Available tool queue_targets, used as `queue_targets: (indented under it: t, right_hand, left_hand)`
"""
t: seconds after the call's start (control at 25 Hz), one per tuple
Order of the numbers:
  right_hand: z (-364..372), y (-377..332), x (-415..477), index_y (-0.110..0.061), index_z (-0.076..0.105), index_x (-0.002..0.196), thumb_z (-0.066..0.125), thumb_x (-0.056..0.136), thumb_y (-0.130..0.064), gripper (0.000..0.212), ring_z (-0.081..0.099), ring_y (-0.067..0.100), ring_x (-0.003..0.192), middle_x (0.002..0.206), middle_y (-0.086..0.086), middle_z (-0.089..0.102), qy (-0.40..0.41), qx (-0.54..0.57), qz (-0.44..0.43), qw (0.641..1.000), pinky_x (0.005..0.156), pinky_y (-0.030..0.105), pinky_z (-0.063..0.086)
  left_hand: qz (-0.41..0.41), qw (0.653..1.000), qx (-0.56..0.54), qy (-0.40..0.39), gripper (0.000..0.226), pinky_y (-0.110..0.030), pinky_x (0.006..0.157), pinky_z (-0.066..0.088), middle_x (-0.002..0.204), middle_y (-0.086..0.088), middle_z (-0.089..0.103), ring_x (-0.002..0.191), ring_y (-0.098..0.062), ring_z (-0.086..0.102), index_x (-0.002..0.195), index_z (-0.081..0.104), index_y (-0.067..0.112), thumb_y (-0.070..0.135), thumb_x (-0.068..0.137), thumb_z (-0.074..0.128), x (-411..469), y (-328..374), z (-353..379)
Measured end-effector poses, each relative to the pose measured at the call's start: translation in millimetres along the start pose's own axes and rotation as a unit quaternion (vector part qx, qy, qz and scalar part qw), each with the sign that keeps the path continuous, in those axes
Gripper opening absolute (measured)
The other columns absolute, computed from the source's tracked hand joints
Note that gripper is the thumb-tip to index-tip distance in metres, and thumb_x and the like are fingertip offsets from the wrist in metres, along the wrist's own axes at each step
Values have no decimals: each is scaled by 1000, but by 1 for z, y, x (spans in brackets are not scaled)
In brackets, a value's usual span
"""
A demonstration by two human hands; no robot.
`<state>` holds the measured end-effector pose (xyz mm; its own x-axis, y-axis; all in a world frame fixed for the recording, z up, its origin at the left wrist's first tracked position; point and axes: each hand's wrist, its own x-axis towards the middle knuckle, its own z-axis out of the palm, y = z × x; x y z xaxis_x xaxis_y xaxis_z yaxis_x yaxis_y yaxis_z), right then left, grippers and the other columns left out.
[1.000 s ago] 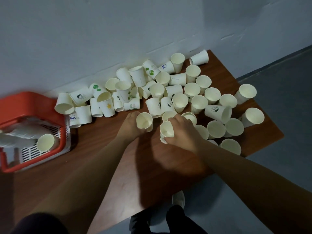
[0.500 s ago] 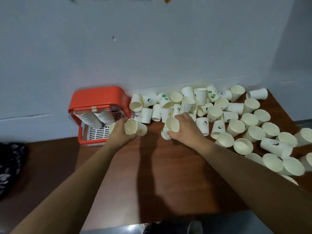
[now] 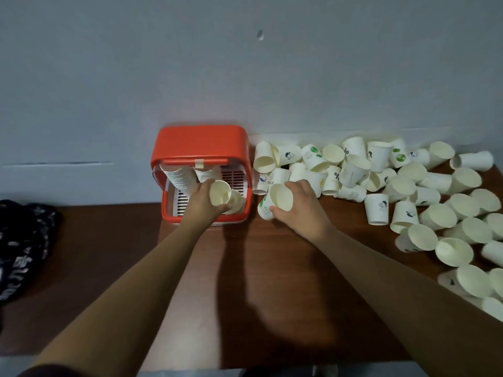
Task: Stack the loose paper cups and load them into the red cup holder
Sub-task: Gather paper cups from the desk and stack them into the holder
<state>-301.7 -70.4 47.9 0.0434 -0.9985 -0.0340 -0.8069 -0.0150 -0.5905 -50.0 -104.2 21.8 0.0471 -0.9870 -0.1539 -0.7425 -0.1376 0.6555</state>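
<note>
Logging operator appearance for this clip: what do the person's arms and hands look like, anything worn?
Both forearms are bare down to the left hand and right hand. No gloves, watch, rings or wristbands show. A dark sleeve edge appears at the left upper arm, bottom corner.

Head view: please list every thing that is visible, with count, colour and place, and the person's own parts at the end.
Cup holder: one, red with a white slatted floor, at the back of the table against the wall.
Stacked cups: two leaning stacks, white, inside the cup holder.
Loose cups: many, too many to count surely, white, some with small prints, spread over the right side of the table.
Table: one, dark brown wood, across the lower part of the view.
Wall: grey, behind the table.
Dark cloth: one, black with pale marks, at the left edge.
Left hand: holds a white cup over the cup holder.
Right hand: holds a white printed cup beside the cup holder.
</note>
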Motion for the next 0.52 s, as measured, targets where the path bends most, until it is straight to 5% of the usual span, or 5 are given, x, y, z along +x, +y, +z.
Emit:
queue_targets:
  t: [0.28,0.52]
  right_hand:
    - [27,-7,23,-3,52,130,82,73,-32,70,53,23,111,122,9,50,41,55,27,997,98,30,42]
    - [57,-37,49,-7,52,130,81,76,-28,65,47,8,106,124,4,49,27,115,12,993,90,17,37]
  left_hand:
    - [57,991,69,-98,80,-33,101,38,135,-16,51,123,-33,50,140,48,8,22,71,86,34,-21,27]
    - [74,984,-20,-161,92,-28,101,39,140,-4,53,126,-20,51,149,38,13,17,71,87,37,-52,24]
